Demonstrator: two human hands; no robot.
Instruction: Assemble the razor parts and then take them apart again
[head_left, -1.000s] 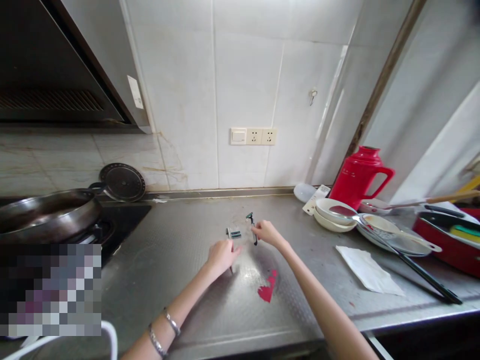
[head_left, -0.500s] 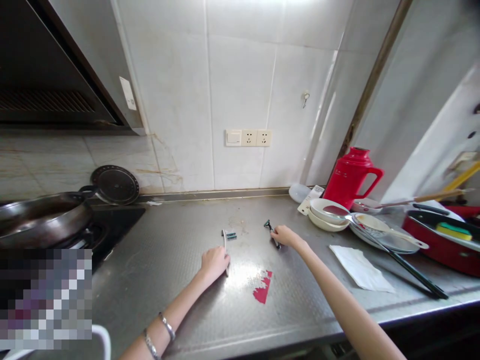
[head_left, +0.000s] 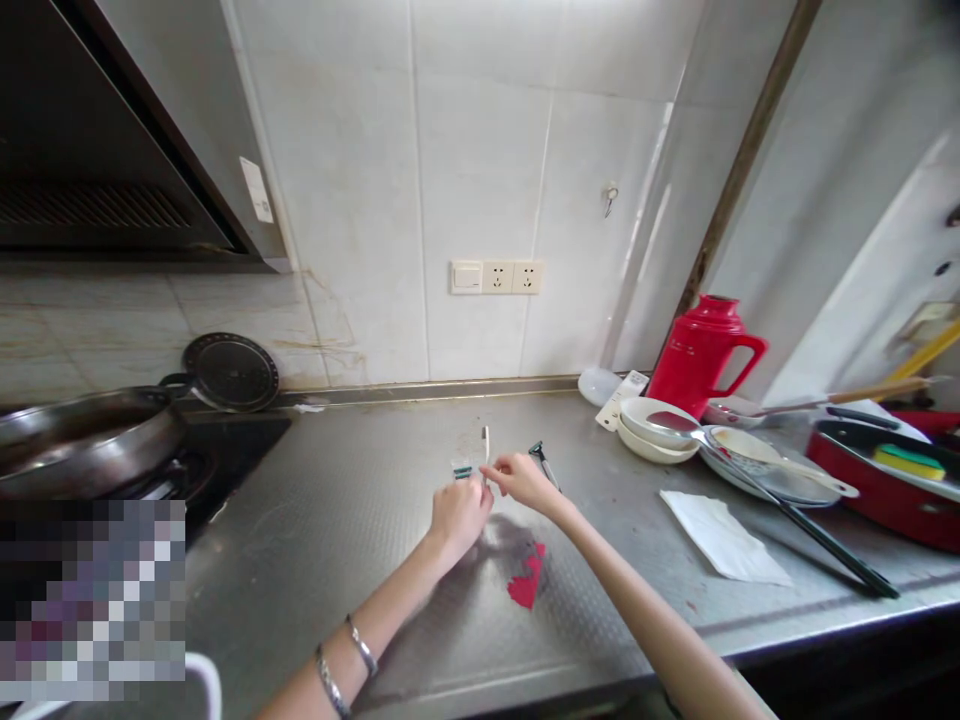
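A toothbrush [head_left: 486, 446] with a pale handle and dark bristles stands up from between my hands, head toward the wall. My left hand [head_left: 459, 520] is closed around its lower handle, which the fingers mostly hide. Reaching in from the right, my right hand [head_left: 525, 482] has its fingertips pinched at the handle just above the left hand. Close behind my left hand lies a small clear pack with dark green razor cartridges [head_left: 463, 471]. A dark razor [head_left: 546, 464] rests on the steel counter [head_left: 360, 480], just beyond my right hand and apart from it.
Torn red paper [head_left: 528, 580] lies nearer the front edge. To the right are a white tissue [head_left: 721, 540], stacked bowls [head_left: 654, 448], a ladle [head_left: 806, 540], a red thermos [head_left: 697, 350] and a red pan [head_left: 877, 490]. A steel pan [head_left: 82, 440] sits on the stove at left.
My right hand has let go of the razor, leaving it on the counter, and moved left to the toothbrush. My left hand has brought the toothbrush up and rightward.
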